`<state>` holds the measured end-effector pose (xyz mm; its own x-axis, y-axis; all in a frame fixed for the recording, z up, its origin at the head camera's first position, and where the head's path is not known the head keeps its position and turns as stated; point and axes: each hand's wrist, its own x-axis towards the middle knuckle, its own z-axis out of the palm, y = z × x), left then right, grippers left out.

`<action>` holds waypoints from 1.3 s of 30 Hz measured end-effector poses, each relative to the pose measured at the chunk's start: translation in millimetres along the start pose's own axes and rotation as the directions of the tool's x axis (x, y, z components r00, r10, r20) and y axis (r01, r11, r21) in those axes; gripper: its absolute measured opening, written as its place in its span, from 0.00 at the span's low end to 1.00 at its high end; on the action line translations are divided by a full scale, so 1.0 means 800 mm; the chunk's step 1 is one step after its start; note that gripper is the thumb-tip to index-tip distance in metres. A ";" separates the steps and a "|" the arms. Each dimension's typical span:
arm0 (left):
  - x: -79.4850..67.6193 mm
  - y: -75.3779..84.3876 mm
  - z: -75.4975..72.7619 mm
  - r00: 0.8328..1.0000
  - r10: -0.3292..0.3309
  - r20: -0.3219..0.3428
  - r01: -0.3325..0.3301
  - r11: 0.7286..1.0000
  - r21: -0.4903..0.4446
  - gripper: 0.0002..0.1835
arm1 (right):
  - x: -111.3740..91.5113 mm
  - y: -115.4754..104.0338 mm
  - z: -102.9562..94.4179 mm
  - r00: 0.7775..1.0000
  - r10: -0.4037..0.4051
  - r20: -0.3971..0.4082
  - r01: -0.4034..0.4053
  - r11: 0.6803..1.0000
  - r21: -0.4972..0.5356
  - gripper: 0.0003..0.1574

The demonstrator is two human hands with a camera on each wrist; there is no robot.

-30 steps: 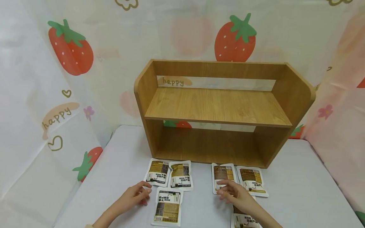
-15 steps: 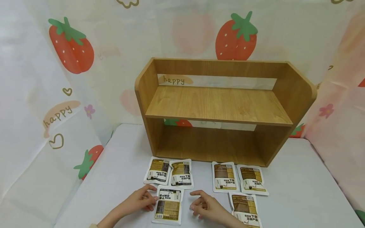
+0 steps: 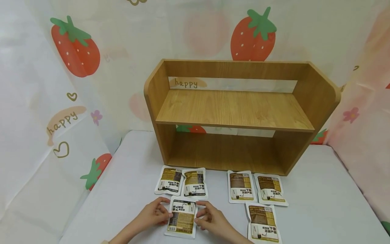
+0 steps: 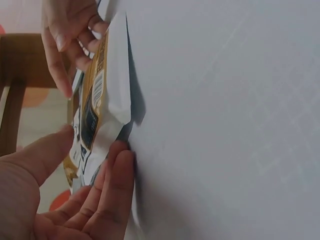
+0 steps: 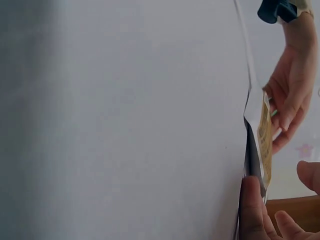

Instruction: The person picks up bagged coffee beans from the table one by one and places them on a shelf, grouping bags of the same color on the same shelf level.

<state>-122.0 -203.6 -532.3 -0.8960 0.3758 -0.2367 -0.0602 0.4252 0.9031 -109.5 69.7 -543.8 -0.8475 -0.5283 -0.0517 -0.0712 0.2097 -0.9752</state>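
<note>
A white pouch with a brown-and-gold label [image 3: 182, 217] lies on the table between both hands. My left hand [image 3: 153, 212] is at its left edge, with the thumb tip right at the rim. In the left wrist view, the fingers [image 4: 112, 197] of that hand reach the pouch's edge low by the table, while the thumb stands over its printed side. At the opposite edge is my right hand [image 3: 213, 217], its index finger near the top corner. The right wrist view shows a finger [image 5: 252, 205] along the pouch's side and the thumb held apart from it.
Two similar pouches [image 3: 169, 180] [image 3: 195, 183] lie side by side just beyond the hands. Three more pouches [image 3: 240, 186] [image 3: 270, 189] [image 3: 263, 223] lie to the right. A two-tier wooden shelf [image 3: 234, 125] stands behind them on the white-covered table [image 3: 317, 196], before strawberry-print cloth.
My right hand has moved left from over the right-hand pouches to the near left pouch's right edge. My left hand has shifted slightly right and down to its left edge.
</note>
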 end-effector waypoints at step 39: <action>-0.004 0.053 -0.014 0.998 -0.045 -0.051 0.035 0.985 -0.171 0.36 | 0.015 -0.036 -0.005 0.990 0.066 -0.124 -0.032 0.965 0.259 0.35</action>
<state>-126.5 -196.2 -489.5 -0.9138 0.3137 -0.2581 -0.1662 0.2909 0.9422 -119.4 60.6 -515.4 -0.9090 -0.4073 -0.0885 0.0944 0.0058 -0.9955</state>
